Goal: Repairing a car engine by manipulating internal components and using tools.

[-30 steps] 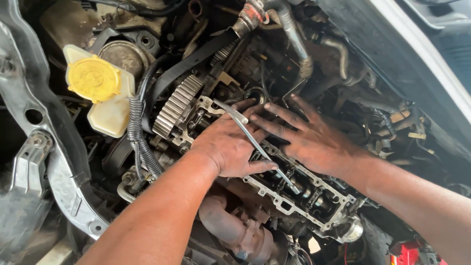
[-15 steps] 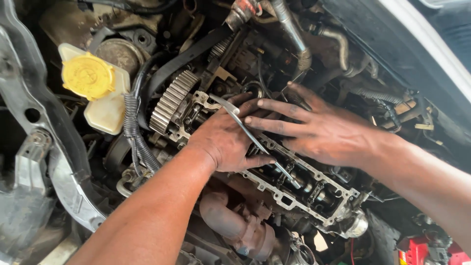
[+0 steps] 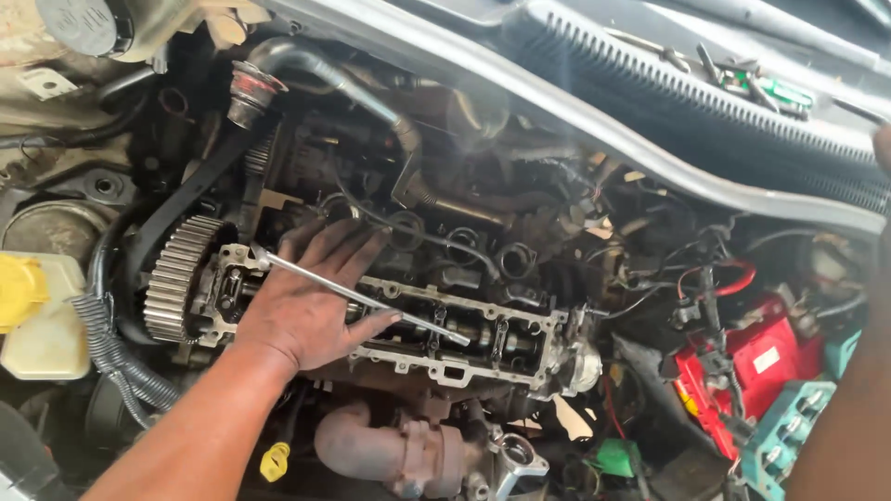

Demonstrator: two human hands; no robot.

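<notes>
My left hand [image 3: 302,311] lies flat on the left end of the open cylinder head [image 3: 464,348], fingers spread and pointing up and to the right. A long thin metal bar tool [image 3: 418,322] runs diagonally from beside the toothed cam gear [image 3: 176,278] across the back of my fingers to the middle of the head. The fingers do not curl around it. My right forearm [image 3: 840,417] rises along the right edge of the view. Only a sliver of my right hand [image 3: 882,148] shows there, near the cowl, and its fingers are hidden.
A black timing belt [image 3: 200,181] wraps the gear. At the far left stands a white reservoir with a yellow cap [image 3: 19,292]. A red-topped battery [image 3: 752,366] and teal connectors [image 3: 784,436] sit at lower right. The exhaust manifold [image 3: 390,450] lies below the head, with hoses and wires behind.
My right hand has lifted off the cylinder head and swung away to the right edge. The view has shifted right, showing the battery. My left hand stays on the head with the bar.
</notes>
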